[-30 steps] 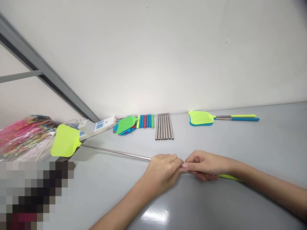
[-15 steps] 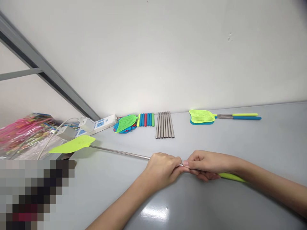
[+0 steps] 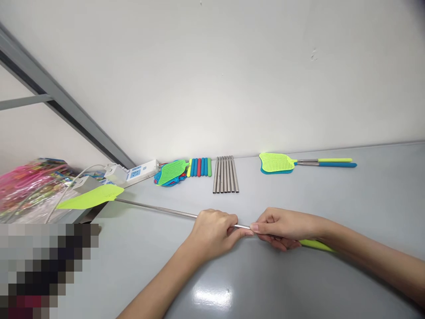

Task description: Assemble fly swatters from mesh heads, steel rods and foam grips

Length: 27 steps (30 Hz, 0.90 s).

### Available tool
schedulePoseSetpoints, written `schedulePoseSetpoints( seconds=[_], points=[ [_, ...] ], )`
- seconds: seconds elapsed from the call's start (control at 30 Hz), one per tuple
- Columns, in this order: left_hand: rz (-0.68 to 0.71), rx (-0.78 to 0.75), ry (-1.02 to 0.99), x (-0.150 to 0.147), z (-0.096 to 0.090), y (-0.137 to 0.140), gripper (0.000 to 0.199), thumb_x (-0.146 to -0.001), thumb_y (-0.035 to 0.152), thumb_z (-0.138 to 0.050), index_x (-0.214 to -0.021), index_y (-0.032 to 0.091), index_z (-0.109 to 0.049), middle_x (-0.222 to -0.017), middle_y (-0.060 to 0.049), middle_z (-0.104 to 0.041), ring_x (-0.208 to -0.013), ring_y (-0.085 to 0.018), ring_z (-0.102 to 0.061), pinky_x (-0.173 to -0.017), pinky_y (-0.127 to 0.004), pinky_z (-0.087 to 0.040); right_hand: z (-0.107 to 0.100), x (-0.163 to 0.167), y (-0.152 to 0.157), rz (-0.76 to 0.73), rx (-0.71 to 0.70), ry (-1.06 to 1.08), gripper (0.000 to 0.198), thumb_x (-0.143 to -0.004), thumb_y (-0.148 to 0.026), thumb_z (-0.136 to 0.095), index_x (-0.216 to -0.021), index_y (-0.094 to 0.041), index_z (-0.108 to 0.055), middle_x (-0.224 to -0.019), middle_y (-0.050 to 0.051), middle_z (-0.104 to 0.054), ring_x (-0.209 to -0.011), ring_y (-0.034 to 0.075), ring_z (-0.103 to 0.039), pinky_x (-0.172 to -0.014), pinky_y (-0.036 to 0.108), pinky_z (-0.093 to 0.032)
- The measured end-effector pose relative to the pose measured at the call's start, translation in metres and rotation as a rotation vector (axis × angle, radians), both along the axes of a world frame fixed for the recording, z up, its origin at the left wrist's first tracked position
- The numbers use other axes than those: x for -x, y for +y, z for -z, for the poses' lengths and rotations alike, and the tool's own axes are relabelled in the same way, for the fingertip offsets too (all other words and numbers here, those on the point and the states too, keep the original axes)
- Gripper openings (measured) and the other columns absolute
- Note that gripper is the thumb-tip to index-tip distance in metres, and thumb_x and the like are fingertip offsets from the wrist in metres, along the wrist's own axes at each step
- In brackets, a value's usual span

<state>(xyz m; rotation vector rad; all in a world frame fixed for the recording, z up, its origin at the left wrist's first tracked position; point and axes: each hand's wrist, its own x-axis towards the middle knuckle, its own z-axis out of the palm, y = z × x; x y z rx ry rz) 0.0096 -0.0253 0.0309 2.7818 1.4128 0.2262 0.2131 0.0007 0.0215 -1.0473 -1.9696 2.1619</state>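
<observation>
1. Our left hand (image 3: 214, 232) is clamped around the metal rod (image 3: 156, 209) of a fly swatter (image 3: 179, 214), knuckles up.
2. Our right hand (image 3: 280, 229) is closed on the same fly swatter, just right of our left hand, with the thumb pressing on the rod.
3. Between our two hands, which stand slightly apart, we see a short, shiny stretch of that rod.
4. The yellow-green head (image 3: 91, 198) is well out to the left of our left hand, seen at a slant; the yellow-green handle (image 3: 317, 245) shows below our right wrist.
5. Beyond our left hand, metal tubes (image 3: 226, 175) lie side by side on the grey surface (image 3: 265, 283).
6. Left of those tubes, also beyond our left hand, we have a row of coloured grips (image 3: 199, 167), then a pile of swatter heads (image 3: 172, 173) and a white power strip (image 3: 142, 173).
7. Beyond our right hand lie two swatters (image 3: 277, 162), yellow-green over blue.
8. Far left of our left hand sit plastic-wrapped goods (image 3: 33, 186).
</observation>
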Motion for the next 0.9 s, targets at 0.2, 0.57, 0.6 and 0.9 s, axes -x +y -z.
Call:
schedulePoseSetpoints(
  seconds=[0.2,0.57,0.6,0.9],
  points=[
    [-0.028,0.021,0.009,0.003,-0.005,0.001,0.05,-0.082,0.054,-0.033,-0.053,0.017,-0.048,-0.047,0.002,-0.052,-0.044,-0.01,-0.045,-0.045,-0.024,-0.014,-0.002,-0.001,0.0,0.007,0.006,0.012,0.043,-0.076,-0.054,-0.047,-0.056,-0.016,-0.041,-0.04,-0.005,-0.042,-0.032,0.003,-0.031,-0.028,0.014,-0.023],
    [-0.04,0.01,0.028,0.012,-0.011,0.005,0.051,-0.081,0.056,-0.033,-0.05,0.017,-0.046,-0.043,0.002,-0.048,-0.042,-0.009,-0.04,-0.045,-0.024,-0.013,-0.003,0.0,0.001,0.004,-0.008,0.0,0.043,-0.076,-0.055,-0.046,-0.057,-0.016,-0.041,-0.039,-0.005,-0.043,-0.03,0.003,-0.031,-0.027,0.014,-0.024],
    [-0.042,0.01,0.027,0.013,-0.011,0.005,0.051,-0.08,0.056,-0.033,-0.05,0.017,-0.046,-0.043,0.002,-0.048,-0.042,-0.009,-0.04,-0.045,-0.024,-0.012,-0.004,0.001,0.001,0.002,-0.011,-0.006,0.043,-0.076,-0.055,-0.046,-0.058,-0.016,-0.041,-0.04,-0.005,-0.044,-0.03,0.003,-0.031,-0.027,0.014,-0.024],
    [-0.029,0.015,0.017,0.016,-0.013,0.006,0.05,-0.08,0.056,-0.034,-0.051,0.017,-0.049,-0.045,0.002,-0.051,-0.043,-0.01,-0.043,-0.045,-0.024,-0.014,-0.004,-0.001,0.001,-0.01,0.002,0.008,0.044,-0.076,-0.056,-0.045,-0.058,-0.017,-0.04,-0.041,-0.006,-0.044,-0.03,0.003,-0.03,-0.027,0.014,-0.022]
  ],
)
